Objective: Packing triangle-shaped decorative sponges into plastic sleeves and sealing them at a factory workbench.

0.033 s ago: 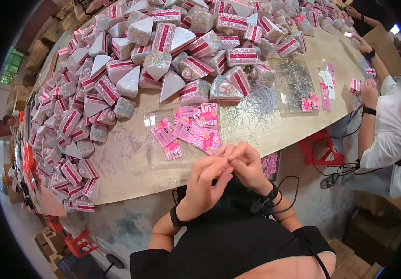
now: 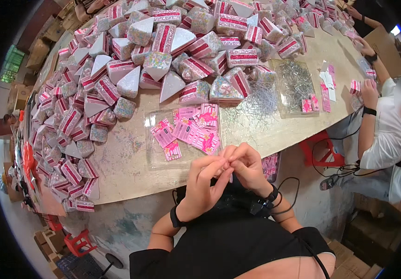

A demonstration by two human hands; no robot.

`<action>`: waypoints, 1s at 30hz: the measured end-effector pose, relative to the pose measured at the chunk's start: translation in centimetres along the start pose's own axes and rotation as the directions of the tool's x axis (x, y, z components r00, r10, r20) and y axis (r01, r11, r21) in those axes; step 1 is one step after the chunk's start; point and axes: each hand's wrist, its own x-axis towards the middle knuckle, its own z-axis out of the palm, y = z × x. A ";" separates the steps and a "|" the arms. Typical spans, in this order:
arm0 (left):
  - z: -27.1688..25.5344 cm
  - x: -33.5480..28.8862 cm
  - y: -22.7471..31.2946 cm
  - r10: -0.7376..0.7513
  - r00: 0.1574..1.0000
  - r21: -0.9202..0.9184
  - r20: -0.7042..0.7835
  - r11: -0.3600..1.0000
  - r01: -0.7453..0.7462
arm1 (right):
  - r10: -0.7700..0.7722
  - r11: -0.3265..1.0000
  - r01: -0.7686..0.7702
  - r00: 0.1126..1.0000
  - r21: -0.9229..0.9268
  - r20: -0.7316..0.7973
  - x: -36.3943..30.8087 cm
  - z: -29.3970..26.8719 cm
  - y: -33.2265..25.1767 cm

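Observation:
My left hand [image 2: 204, 182] and my right hand [image 2: 248, 165] meet just off the table's near edge, above my lap. Their fingertips pinch together at one spot, and whatever lies between them is too small or too hidden to make out. Just beyond the hands a clear flat tray [image 2: 156, 156] lies on the tan table [image 2: 126, 172], holding several pink printed cards [image 2: 189, 130]. Both wrists wear dark bands.
A big heap of wedge-shaped glittery boxes with pink and red striped sides [image 2: 163, 51] covers the far and left table. A second clear tray of thin silver wire pieces [image 2: 295, 83] lies at the right. A person in a white top [image 2: 388, 132] works there, near a red stool [image 2: 319, 149].

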 end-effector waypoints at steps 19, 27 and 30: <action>-2.6 2.7 -1.4 0.179 0.897 0.086 0.404 0.969 -0.232 | 0.153 0.609 0.107 0.956 -0.786 0.249 1.9 -1.0 -6.7; -3.0 2.7 -0.6 0.254 0.846 0.010 0.469 0.956 -0.293 | 0.211 0.602 0.188 0.900 -0.776 0.382 1.7 -0.8 -8.1; -3.4 2.8 -0.2 0.286 0.808 0.056 0.515 0.930 -0.364 | 0.196 0.581 0.241 0.885 -0.777 0.422 1.5 -0.7 -8.0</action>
